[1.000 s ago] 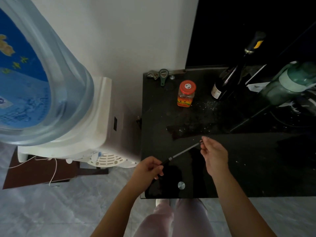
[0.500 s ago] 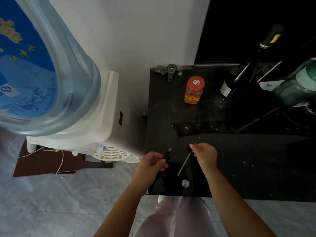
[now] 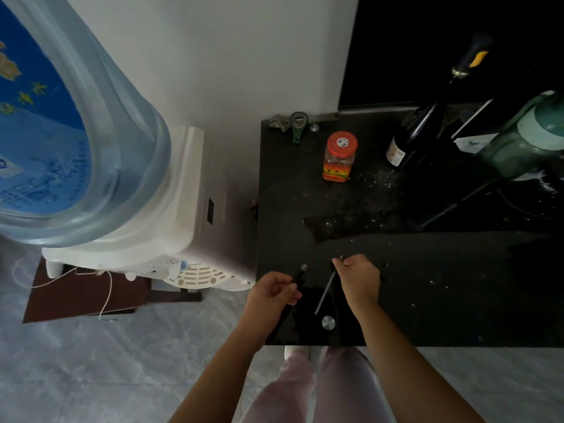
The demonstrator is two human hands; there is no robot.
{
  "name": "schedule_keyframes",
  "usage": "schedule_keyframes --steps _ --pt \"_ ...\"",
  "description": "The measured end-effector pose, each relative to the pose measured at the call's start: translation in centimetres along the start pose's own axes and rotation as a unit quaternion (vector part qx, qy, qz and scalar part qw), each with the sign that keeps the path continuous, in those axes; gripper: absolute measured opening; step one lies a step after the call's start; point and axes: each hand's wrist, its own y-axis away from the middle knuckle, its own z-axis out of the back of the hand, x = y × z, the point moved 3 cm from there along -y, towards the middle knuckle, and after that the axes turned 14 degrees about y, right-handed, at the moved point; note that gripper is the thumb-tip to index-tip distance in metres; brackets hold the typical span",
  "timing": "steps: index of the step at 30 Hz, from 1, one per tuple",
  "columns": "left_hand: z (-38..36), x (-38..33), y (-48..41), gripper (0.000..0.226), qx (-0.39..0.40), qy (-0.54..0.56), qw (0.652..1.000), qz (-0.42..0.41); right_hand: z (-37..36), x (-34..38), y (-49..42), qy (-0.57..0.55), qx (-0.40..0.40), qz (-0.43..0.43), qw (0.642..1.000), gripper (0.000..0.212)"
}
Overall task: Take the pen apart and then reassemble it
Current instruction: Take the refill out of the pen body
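Note:
The pen is in two parts above the near left corner of the black table (image 3: 427,300). My left hand (image 3: 271,296) grips the dark pen barrel (image 3: 300,274), whose silver-ringed open end points up and away. My right hand (image 3: 358,277) pinches the top of the thin grey refill (image 3: 325,293), which hangs down and to the left from my fingers. The two parts are apart, with a small gap between them. A tiny spring-like piece (image 3: 386,265) seems to lie on the table just right of my right hand.
A red-lidded jar (image 3: 338,157), a bottle opener (image 3: 297,125) and a wrench (image 3: 279,122) sit at the table's back left. A dark wine bottle (image 3: 427,123) and a green appliance (image 3: 525,141) stand at the back right. A water dispenser (image 3: 122,193) stands left of the table.
One second ago the pen was whole between both hands. My right hand has since drawn the refill out of the barrel, and the two parts now hang apart; little moved in the last half second.

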Motion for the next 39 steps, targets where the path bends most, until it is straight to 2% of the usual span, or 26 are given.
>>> schedule_keyframes --steps 4,7,12,21,23,25,26,27,36,39 --pt "-0.6 -0.7 0.0 0.011 0.017 -0.011 1.000 -0.009 1.0 -0.7 2.0 -0.044 0.006 0.048 0.998 0.011" --pt "-1.5 -1.5 0.4 0.013 0.038 -0.014 0.999 -0.019 2.4 -1.4 4.0 -0.080 0.012 0.086 0.993 0.014" --pt "-3.0 -3.4 1.7 0.011 0.080 -0.021 0.996 -0.021 6.0 -3.3 7.3 -0.018 -0.016 0.130 0.991 0.025" --pt "-7.8 -5.3 3.6 0.008 0.163 -0.050 0.985 -0.021 12.0 -6.8 11.5 0.002 -0.106 0.110 0.988 0.029" --pt "-14.2 -5.2 5.0 0.007 0.191 -0.085 0.978 -0.020 16.3 -11.7 11.7 -0.008 -0.140 0.080 0.987 0.029" --pt "-14.6 -5.4 5.0 0.008 0.190 -0.095 0.977 -0.020 16.8 -11.7 11.1 -0.001 -0.146 0.079 0.986 0.029" --pt "-18.2 -4.7 6.2 0.008 0.206 -0.112 0.972 -0.025 19.0 -15.0 11.0 -0.009 -0.158 0.070 0.985 0.028" --pt "-21.5 -4.0 7.3 0.008 0.205 -0.120 0.971 -0.026 21.1 -17.8 11.0 -0.012 -0.167 0.067 0.984 0.028" --pt "-22.4 -3.5 7.8 0.009 0.200 -0.094 0.975 -0.023 21.5 -19.4 11.5 0.002 -0.192 0.088 0.977 0.025" --pt "-27.7 -1.8 10.5 0.011 0.203 -0.097 0.974 -0.011 24.8 -24.8 12.0 -0.009 -0.198 0.072 0.978 0.025"
